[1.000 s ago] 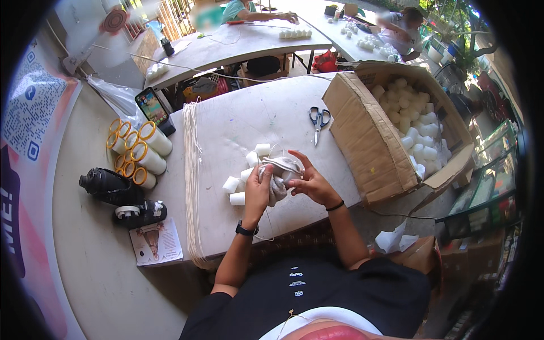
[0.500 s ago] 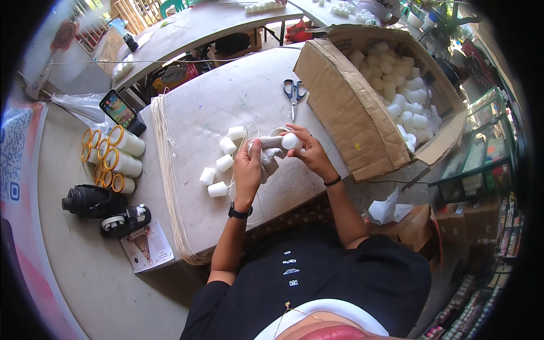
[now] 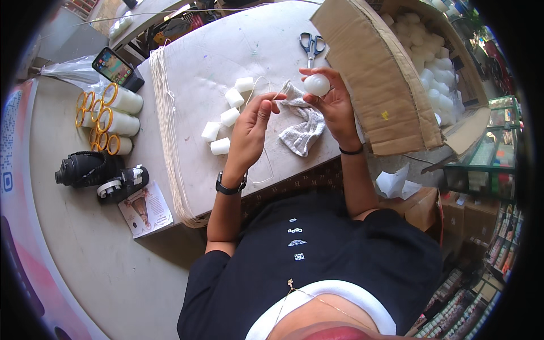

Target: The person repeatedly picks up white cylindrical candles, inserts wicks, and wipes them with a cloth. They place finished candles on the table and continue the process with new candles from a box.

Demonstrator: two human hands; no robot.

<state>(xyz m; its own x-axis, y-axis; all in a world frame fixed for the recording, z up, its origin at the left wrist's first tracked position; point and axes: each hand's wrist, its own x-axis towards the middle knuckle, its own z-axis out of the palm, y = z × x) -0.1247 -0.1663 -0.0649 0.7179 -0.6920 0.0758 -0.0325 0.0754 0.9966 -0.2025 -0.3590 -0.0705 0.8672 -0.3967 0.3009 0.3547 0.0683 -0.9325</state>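
My right hand [image 3: 338,113] is closed around a small white wax-like cylinder [image 3: 317,85], its rounded end facing up. Across from it, my left hand [image 3: 253,122] pinches a thin pale string [image 3: 277,97] between thumb and fingertips. Whether that string runs into the white cylinder is hard to make out. A crumpled grey-white cloth [image 3: 303,129] lies on the table between my hands, close to the right wrist. Left of my left hand, several similar white cylinders [image 3: 229,117] lie in a loose row.
Dark-handled scissors [image 3: 312,50] lie beyond my right hand. An open cardboard box [image 3: 374,73] of white cylinders stands at right. A bundle of pale cord [image 3: 165,136] crosses the table's left side. Further left are a phone [image 3: 113,67], gold-rimmed rolls [image 3: 122,123] and a black bottle [image 3: 88,169].
The cloth, earlier bunched between my hands, now lies on the table. My hands have moved apart; the right still holds the cylinder, while the left now pinches the string. The view has shifted.
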